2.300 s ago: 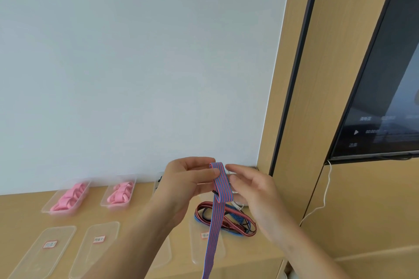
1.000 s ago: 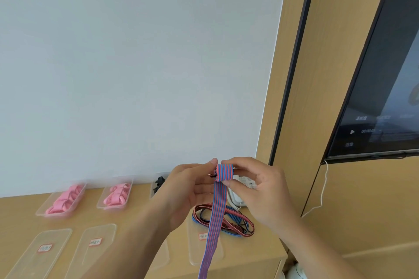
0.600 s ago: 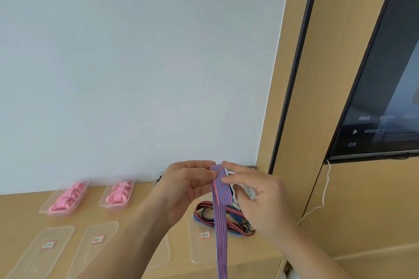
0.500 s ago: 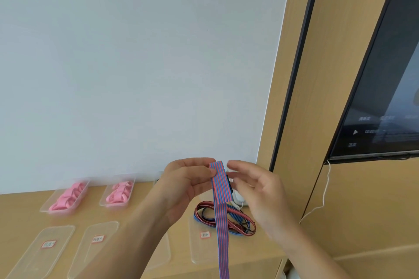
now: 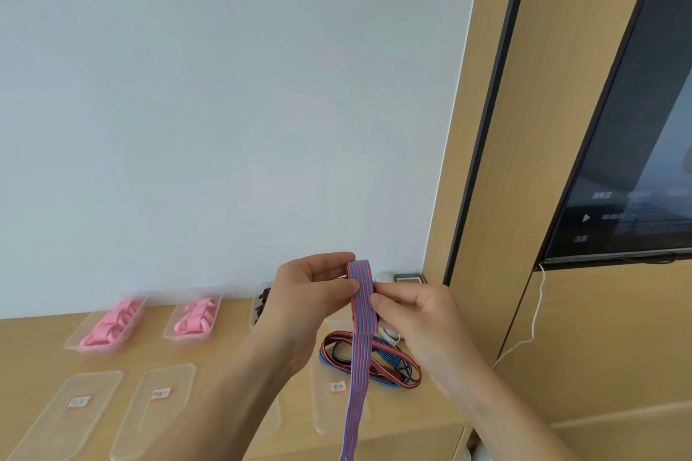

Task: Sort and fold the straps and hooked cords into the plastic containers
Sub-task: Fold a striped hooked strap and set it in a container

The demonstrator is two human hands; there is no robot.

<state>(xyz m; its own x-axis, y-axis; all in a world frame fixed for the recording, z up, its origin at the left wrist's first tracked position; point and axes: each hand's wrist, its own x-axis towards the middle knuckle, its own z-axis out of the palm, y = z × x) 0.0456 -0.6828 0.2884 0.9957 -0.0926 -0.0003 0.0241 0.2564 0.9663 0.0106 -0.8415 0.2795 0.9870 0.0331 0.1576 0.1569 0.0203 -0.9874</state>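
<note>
Holding the red-and-blue striped strap (image 5: 360, 314) up in front of me, I had its folded top pinched between thumb and fingers of my left hand (image 5: 309, 296), while my right hand (image 5: 415, 314) pinched the same strap just below the fold from the other side. Both hands were clamped on it, close together, raised above the tabletop (image 5: 232, 352). The strap's loose length hung straight down from my hands and ran out of the bottom of the view.

Under my hands lay a loose coil of more striped straps (image 5: 374, 361), red and blue, resting partly on a clear plastic lid (image 5: 329, 412) with a small red-bordered label (image 5: 338, 387). To the left, two more clear lids (image 5: 71, 419) (image 5: 157, 412) lay flat near the front edge, each with its own label. Behind them, against the white wall (image 5: 224, 105), stood two clear plastic containers (image 5: 106, 327) (image 5: 194, 322), each holding folded pink straps (image 5: 112, 322). A third container (image 5: 258, 307) with something dark inside was half hidden behind my left wrist; I could not tell what it held. At the right hung a dark screen (image 5: 636, 161), and a thin white cable (image 5: 531, 314) trailed down the wooden panel below it.
</note>
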